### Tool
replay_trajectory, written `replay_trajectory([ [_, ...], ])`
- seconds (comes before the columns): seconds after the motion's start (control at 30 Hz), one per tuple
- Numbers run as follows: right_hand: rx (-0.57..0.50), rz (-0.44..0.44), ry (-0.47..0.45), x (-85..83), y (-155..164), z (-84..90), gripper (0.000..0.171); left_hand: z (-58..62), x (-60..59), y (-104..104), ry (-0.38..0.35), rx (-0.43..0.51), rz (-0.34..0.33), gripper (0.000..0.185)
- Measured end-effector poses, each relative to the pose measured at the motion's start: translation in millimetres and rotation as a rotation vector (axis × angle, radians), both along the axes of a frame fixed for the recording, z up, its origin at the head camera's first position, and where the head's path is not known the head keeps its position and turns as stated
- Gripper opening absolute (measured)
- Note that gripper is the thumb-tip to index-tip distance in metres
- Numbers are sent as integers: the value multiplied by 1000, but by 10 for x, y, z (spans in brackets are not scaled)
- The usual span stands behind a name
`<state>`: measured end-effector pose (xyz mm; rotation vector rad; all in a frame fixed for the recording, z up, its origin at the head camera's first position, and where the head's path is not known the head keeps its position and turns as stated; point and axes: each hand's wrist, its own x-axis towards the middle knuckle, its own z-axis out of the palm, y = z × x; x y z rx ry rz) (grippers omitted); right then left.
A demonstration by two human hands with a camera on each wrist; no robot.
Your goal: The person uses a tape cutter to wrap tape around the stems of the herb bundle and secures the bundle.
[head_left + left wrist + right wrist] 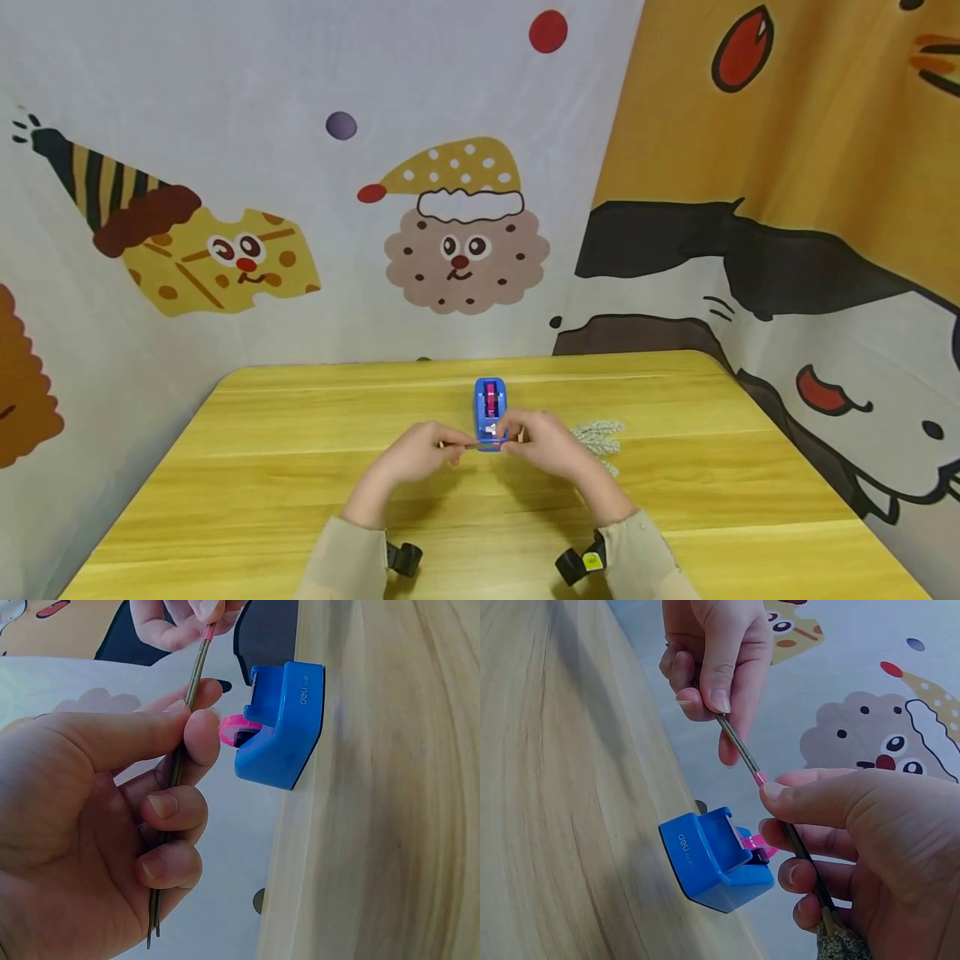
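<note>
Both hands pinch one thin stem [180, 750], left hand [416, 454] and right hand [547, 446], beside the blue tape dispenser [490, 412]; pink tape [759, 778] just started, wrapping largely remaining.

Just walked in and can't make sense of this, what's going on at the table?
A person holds a thin stem between both hands above a yellow wooden table. The left hand grips one end, and the right hand pinches the other, where a bit of pink tape sits on the stem. A blue tape dispenser with a pink roll stands just behind the hands. A silvery sprig lies on the table to the right.
</note>
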<state>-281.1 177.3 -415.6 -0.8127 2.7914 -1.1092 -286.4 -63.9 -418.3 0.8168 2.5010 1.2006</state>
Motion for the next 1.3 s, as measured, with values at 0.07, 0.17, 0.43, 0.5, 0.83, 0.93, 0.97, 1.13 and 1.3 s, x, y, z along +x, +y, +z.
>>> replay_trajectory([
  [0.07,4,0,-21,-4,-4,-2,9,-3,-3,-4,1,-2,1,26],
  [0.17,11,0,-41,-9,-8,-8,10,-7,-4,-9,2,-2,4,26],
  [0.43,45,15,-42,-7,-36,-21,12,6,2,-8,2,-1,17,25],
  [0.5,63,18,-40,-7,-44,-23,12,6,0,-9,2,-1,16,25],
  [0.83,143,-16,41,0,-68,-50,18,14,-2,-22,0,3,1,26],
  [0.93,154,-27,86,3,-78,-62,16,29,6,-21,2,3,1,26],
  [0.97,158,-32,100,4,-81,-64,15,34,8,-21,2,4,1,26],
  [1.13,155,-45,125,9,-91,-70,9,44,9,-21,10,3,6,26],
  [1.3,152,-41,104,13,-91,-62,7,38,11,-28,13,1,6,26],
])
